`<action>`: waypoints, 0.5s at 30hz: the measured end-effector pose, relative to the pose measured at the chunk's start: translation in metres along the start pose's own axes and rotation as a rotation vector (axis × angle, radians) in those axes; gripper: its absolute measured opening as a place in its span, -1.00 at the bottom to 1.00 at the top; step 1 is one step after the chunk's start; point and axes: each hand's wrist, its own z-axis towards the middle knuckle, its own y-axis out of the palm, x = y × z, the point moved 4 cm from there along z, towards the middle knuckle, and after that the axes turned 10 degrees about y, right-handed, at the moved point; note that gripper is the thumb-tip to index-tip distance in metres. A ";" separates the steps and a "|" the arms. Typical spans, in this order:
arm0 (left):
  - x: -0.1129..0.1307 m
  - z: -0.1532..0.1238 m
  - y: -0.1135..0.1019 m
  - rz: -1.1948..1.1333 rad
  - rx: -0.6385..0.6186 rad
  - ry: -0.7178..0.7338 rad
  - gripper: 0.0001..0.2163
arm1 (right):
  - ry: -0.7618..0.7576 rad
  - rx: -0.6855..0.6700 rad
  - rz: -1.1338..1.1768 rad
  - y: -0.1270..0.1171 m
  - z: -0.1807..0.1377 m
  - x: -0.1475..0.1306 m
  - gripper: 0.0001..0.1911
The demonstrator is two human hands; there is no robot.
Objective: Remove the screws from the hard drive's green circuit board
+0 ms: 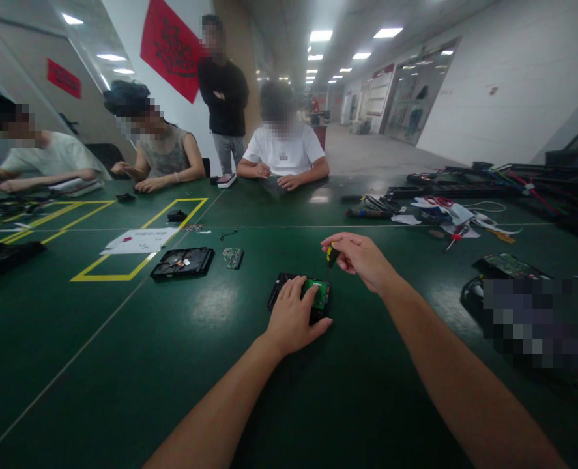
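Observation:
A black hard drive (279, 284) with a green circuit board (324, 291) facing up lies flat on the table in front of me. Across its top rests my left hand (291, 316), fingers spread on the drive and board, thumb stretched out by the near right corner. Much of the drive is covered by that hand. My right hand (360, 257) is closed around the yellow-and-black handle of a screwdriver (332, 254). The screwdriver stands nearly upright, its thin shaft pointing down at the board's right part. Whether the tip sits in a screw is too small to tell.
Left on the green table (171, 378) lie an open black drive casing (184, 262), a loose circuit board (232, 258) and a white paper (142, 241). Tools, cables and a red screwdriver (459, 236) lie to the right, near dark equipment. Several people are across the table.

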 end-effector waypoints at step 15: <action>0.002 0.001 -0.002 0.002 -0.008 0.002 -0.30 | -0.079 -0.007 -0.159 0.001 0.000 -0.002 -0.77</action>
